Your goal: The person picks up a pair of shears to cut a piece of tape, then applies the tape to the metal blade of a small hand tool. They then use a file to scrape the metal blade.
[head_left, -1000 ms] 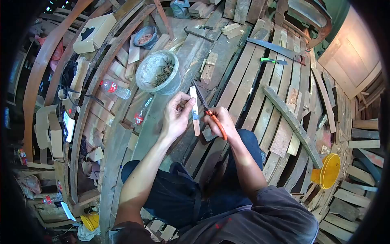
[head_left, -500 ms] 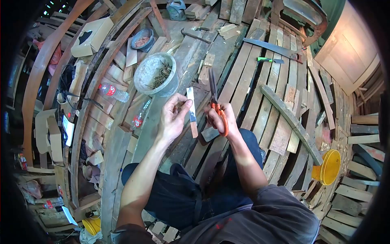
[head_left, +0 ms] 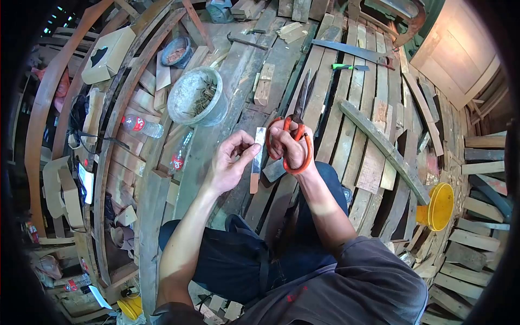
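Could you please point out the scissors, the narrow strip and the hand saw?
Scissors (head_left: 296, 117): head view, at the pivot between blades and handles.
Narrow strip (head_left: 255, 166): head view, on its dark section.
Hand saw (head_left: 351, 51): head view, on the blade.

I log a warm glow on the framed wooden panel at two o'clock, dimness at ten, black fisheye corners.

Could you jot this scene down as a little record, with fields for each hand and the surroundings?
Left hand: pinches a thin, partly white strip
Right hand: holds orange-handled scissors, blades slightly parted, pointing forward
Ahead, left: grey bucket with dry debris inside
Ahead, right: handsaw and green-handled tool lying on wooden planks
Far right: yellow bucket
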Motion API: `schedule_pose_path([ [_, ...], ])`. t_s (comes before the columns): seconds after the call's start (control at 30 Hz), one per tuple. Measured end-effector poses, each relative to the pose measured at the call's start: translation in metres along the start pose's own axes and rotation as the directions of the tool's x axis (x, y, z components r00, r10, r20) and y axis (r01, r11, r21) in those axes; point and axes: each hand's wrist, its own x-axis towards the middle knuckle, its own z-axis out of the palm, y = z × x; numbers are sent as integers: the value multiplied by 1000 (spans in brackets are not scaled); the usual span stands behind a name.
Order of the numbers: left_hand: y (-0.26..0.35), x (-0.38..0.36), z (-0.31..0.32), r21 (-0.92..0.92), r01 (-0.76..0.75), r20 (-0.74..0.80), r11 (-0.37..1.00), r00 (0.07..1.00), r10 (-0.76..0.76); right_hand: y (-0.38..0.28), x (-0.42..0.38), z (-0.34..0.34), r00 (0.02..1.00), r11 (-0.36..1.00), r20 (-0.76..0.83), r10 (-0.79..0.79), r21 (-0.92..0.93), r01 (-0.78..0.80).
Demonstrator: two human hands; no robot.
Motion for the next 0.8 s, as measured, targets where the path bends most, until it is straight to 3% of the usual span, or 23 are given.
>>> schedule_pose_path([
  [0.43, -4, 0, 0, 98, -42, 38, 994, 999, 38, 1, -1, 2, 999, 999, 28, 19, 25, -20],
  [0.8, 3, 0, 2, -74, 72, 70, 995, 995, -67, 9, 3, -6, 993, 975, 73, 93, 194, -105],
])
